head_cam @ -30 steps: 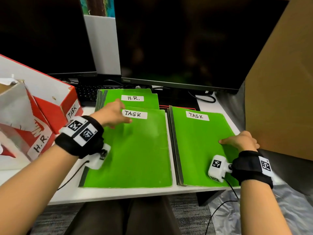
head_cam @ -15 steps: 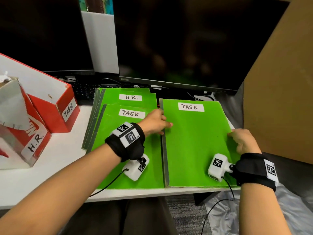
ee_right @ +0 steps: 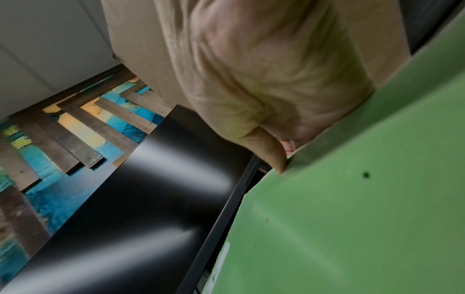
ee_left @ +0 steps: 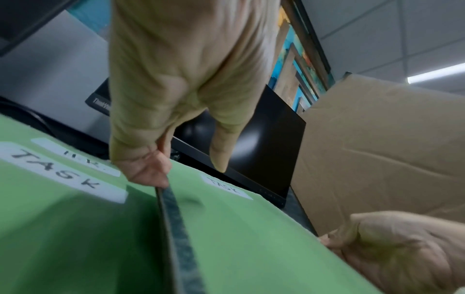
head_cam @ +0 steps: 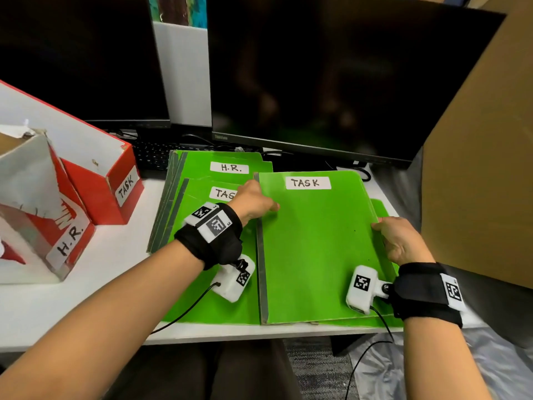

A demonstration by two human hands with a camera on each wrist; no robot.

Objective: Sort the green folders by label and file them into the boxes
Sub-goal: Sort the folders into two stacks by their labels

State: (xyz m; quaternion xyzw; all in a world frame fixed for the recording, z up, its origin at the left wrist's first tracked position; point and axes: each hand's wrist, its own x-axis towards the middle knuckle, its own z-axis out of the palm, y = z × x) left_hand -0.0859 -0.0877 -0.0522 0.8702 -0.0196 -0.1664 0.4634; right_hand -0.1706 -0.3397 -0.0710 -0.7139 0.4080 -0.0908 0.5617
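A green folder labelled TASK (head_cam: 317, 249) is raised a little off the desk on the right, held from both sides. My left hand (head_cam: 253, 202) grips its dark spine edge (ee_left: 173, 214), thumb on top of the cover. My right hand (head_cam: 399, 238) pinches its right edge, thumb (ee_right: 273, 155) on the cover and fingers underneath. Partly under its left side lies a second TASK folder (head_cam: 202, 255), on top of an H.R. folder (head_cam: 230, 166). Another green folder (head_cam: 382, 209) shows beneath on the right. Two red boxes stand at the left, labelled TASK (head_cam: 127, 187) and H.R. (head_cam: 69, 241).
Two dark monitors (head_cam: 317, 82) stand close behind the folders, with a keyboard (head_cam: 150, 155) below the left one. A big brown cardboard sheet (head_cam: 484, 168) rises at the right. The white desk (head_cam: 101, 269) lies bare between boxes and folders. Cables hang from both wrist cameras.
My left hand crossed from the left TASK folder to the right one's spine. Both hands then raised that folder and shifted it left over the left stack, uncovering a green folder beneath.
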